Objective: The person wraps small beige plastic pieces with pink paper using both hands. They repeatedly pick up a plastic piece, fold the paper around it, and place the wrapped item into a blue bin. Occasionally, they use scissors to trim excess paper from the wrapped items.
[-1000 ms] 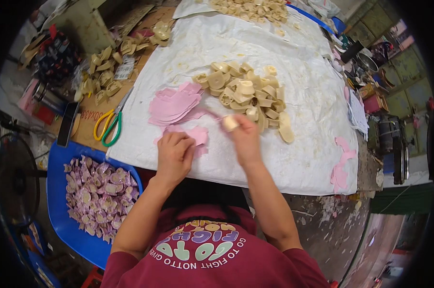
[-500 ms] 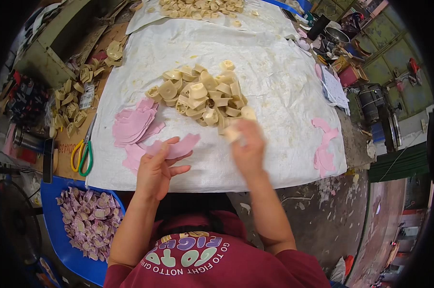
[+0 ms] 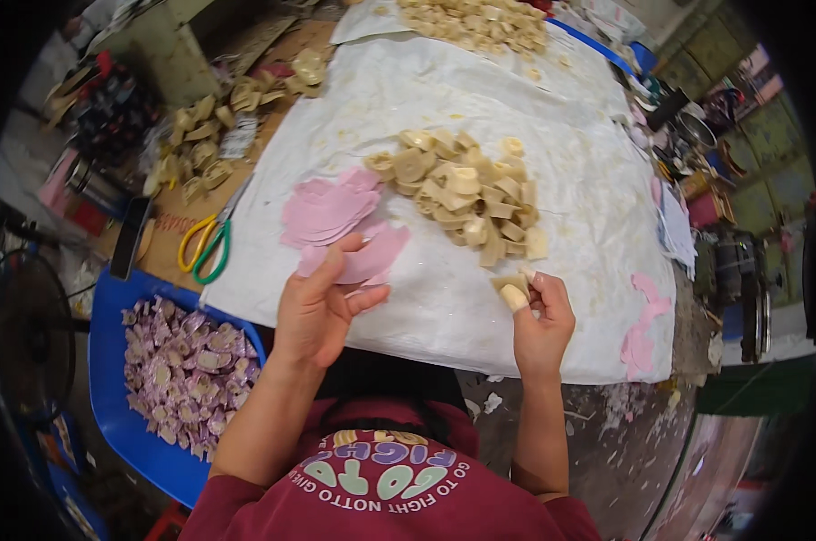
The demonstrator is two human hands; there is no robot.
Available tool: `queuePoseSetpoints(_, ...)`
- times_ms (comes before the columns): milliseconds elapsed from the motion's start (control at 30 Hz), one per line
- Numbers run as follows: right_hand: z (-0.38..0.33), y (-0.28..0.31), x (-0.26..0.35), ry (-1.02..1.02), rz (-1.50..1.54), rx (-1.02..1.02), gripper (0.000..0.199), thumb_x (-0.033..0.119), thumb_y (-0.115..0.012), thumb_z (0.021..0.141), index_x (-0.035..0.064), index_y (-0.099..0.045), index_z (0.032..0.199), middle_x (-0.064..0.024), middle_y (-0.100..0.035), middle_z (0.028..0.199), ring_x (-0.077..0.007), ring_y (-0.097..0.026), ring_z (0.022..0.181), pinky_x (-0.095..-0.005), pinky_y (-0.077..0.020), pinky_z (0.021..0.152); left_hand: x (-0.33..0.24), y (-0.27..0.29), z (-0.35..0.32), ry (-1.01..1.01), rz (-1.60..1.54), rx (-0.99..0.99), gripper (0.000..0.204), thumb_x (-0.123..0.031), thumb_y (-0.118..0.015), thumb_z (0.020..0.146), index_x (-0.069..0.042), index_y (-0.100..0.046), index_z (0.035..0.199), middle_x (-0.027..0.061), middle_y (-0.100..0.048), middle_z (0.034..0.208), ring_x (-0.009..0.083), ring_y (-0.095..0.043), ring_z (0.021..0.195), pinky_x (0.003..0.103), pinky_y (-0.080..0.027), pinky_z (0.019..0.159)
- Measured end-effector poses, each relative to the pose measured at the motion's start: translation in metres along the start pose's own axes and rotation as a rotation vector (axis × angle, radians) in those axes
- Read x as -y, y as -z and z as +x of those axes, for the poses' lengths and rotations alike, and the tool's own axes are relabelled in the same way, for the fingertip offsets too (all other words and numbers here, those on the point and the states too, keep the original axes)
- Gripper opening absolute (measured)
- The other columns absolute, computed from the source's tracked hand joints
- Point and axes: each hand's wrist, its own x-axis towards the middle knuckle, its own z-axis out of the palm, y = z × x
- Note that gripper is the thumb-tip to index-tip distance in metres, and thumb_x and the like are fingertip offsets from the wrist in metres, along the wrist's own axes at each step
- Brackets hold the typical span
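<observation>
My left hand [image 3: 322, 302] has a curved pink sheet piece [image 3: 381, 252] between thumb and fingers, beside a fanned stack of pink pieces [image 3: 327, 203] on the white sheet. Just below the heap of beige moulded pieces [image 3: 439, 194], my right hand [image 3: 543, 316] pinches a small beige moulded piece [image 3: 507, 282]. Its fingers hide part of that piece, and something pale yellow covers the thumb tip. The two hands are apart, both over the near part of the table.
A blue tub [image 3: 110, 397] of purple-coated pieces [image 3: 191, 370] stands at lower left. Scissors with yellow and green handles [image 3: 211, 248] and a phone [image 3: 132, 236] lie at the left edge. Pink strips [image 3: 640, 334] lie right; another beige heap [image 3: 480, 22] lies far back.
The whole view has shifted, so the table appears farther right. My right hand has drawn back from the heap's near edge with a beige piece in its fingers. My left hand keeps its pink piece.
</observation>
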Motion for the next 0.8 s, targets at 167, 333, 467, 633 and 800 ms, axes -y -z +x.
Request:
queuePoseSetpoints(167, -0.016, -0.039, 0.082, 0.212, 0.314, 0.267, 0.034, -0.003, -0.070, 0.077, -0.0042, -0.062, 0.111, -0.0146, -0.065, 0.106, -0.0180, -0.065, 0.091, -0.0294, -0.0532, 0.074, -0.006, -0.009, -0.011, -0.087, 0.010, -0.031, 0.038, -0.024, -0.058, 0.095, 0.003, -0.055, 0.123, 0.0187, -0.061, 0.119, 0.0242, -0.062, 0.108, 0.032, -0.056, 0.088)
queuePoseSetpoints(333, -0.011, -0.068, 0.099, 0.639, 0.243, 0.315, 0.035, -0.009, -0.067, 0.072, -0.0028, -0.061, 0.106, -0.0189, -0.065, 0.107, -0.0325, -0.066, 0.097, -0.0357, -0.0543, 0.080, -0.012, -0.014, -0.028, -0.130, 0.059, 0.083, 0.038, -0.027, -0.053, 0.098, 0.001, -0.056, 0.123, 0.0205, -0.061, 0.121, 0.0278, -0.061, 0.112, 0.040, -0.048, 0.098)
queuePoseSetpoints(467, -0.005, -0.066, 0.105, 0.689, 0.187, 0.344, 0.035, -0.009, -0.068, 0.069, -0.0017, -0.061, 0.103, -0.0181, -0.066, 0.106, -0.0353, -0.065, 0.097, -0.0385, -0.0534, 0.082, -0.018, -0.013, -0.032, -0.129, 0.097, 0.133, 0.041, -0.027, -0.052, 0.098, 0.002, -0.054, 0.127, 0.0201, -0.062, 0.120, 0.0252, -0.061, 0.112, 0.038, -0.048, 0.097)
queuePoseSetpoints(633, -0.006, -0.066, 0.109, 0.730, 0.186, 0.340, 0.034, -0.006, -0.070, 0.070, -0.0013, -0.061, 0.103, -0.0176, -0.067, 0.105, -0.0349, -0.065, 0.097, -0.0399, -0.0526, 0.084, -0.024, -0.016, -0.037, -0.114, 0.108, 0.147, 0.044, -0.028, -0.052, 0.099, 0.004, -0.052, 0.128, 0.0196, -0.062, 0.121, 0.0234, -0.061, 0.111, 0.036, -0.048, 0.097)
queuePoseSetpoints(800, -0.005, -0.063, 0.109, 0.739, 0.161, 0.323, 0.034, -0.005, -0.070, 0.070, -0.0013, -0.061, 0.103, -0.0176, -0.067, 0.105, -0.0351, -0.065, 0.097, -0.0399, -0.0527, 0.083, -0.024, -0.021, -0.039, -0.109, 0.112, 0.172, 0.046, -0.029, -0.051, 0.100, 0.006, -0.052, 0.129, 0.0156, -0.062, 0.122, 0.0167, -0.061, 0.106, 0.029, -0.049, 0.089)
